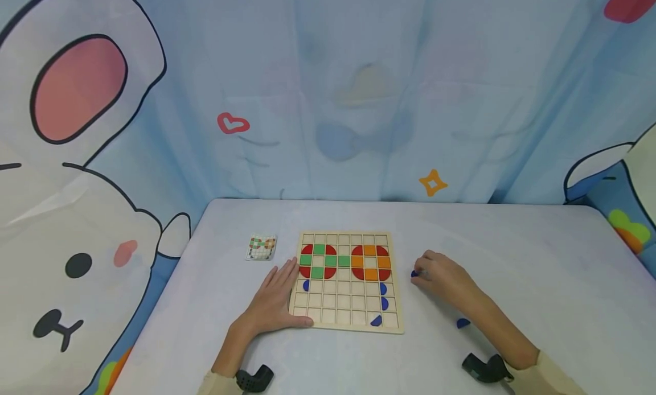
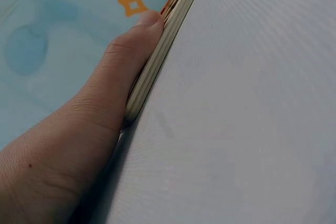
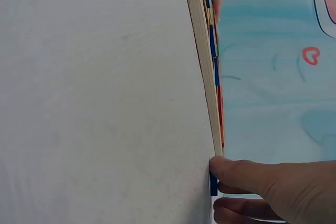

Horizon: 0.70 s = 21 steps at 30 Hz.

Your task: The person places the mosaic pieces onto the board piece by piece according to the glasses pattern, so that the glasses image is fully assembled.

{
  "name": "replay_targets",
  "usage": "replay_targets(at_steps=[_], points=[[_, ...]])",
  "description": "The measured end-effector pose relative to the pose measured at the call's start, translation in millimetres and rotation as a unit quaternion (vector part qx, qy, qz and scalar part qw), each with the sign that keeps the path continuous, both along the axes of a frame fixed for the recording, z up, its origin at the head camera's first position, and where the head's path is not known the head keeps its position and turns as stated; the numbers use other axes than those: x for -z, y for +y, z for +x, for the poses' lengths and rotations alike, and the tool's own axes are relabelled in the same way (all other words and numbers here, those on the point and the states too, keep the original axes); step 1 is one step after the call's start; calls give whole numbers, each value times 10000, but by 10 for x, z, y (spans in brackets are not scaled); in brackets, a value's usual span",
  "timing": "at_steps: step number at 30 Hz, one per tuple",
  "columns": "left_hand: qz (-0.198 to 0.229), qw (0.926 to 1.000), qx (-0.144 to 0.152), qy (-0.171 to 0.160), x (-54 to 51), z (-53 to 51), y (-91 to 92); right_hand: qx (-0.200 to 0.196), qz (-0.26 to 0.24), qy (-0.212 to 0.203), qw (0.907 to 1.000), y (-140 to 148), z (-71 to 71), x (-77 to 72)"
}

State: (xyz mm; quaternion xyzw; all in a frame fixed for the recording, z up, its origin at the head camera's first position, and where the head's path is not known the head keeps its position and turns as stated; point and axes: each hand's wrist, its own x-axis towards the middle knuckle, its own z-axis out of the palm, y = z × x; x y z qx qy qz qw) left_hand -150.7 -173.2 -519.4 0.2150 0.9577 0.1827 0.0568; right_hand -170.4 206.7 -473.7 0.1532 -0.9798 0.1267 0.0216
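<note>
A wooden grid board [image 1: 342,315] lies on the table, with red, green and orange pieces in its upper rows and several blue pieces lower down. My left hand [image 1: 277,301] rests on its left side, fingers extended along the edge and the thumb [image 2: 128,51] at the lower left corner. To the right of the board, my right hand [image 1: 446,278] pinches a dark blue piece [image 3: 213,184] between thumb and fingers, low over the table. The hand partly hides that piece. Another blue piece [image 1: 463,323] lies on the table below the right forearm.
A small pattern card [image 1: 261,248] lies behind the left hand, left of the board. The white table [image 1: 512,235] ends at a light blue printed curtain [image 1: 359,156]. Both wrists wear dark devices, one of them a wrist camera [image 1: 254,379] on the left.
</note>
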Motion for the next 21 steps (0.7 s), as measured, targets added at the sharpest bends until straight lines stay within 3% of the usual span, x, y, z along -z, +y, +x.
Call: replay_targets(at_steps=[4, 8, 14, 17, 21], points=[[28, 10000, 6, -3, -15, 6, 4, 55, 139, -202, 9997, -17, 1, -5], [23, 10000, 8, -28, -27, 15, 7, 15, 290, -144, 9995, -31, 2, -23], [-21, 10000, 17, -19, -10, 20, 11, -32, 46, -293, 9996, -92, -9, -71], [11, 10000, 17, 13, -6, 22, 8, -405, -158, -167, 9989, -261, 18, -122], [-10, 10000, 36, 20, -12, 9, 11, -1226, -327, 133, 9918, -676, 109, -159]])
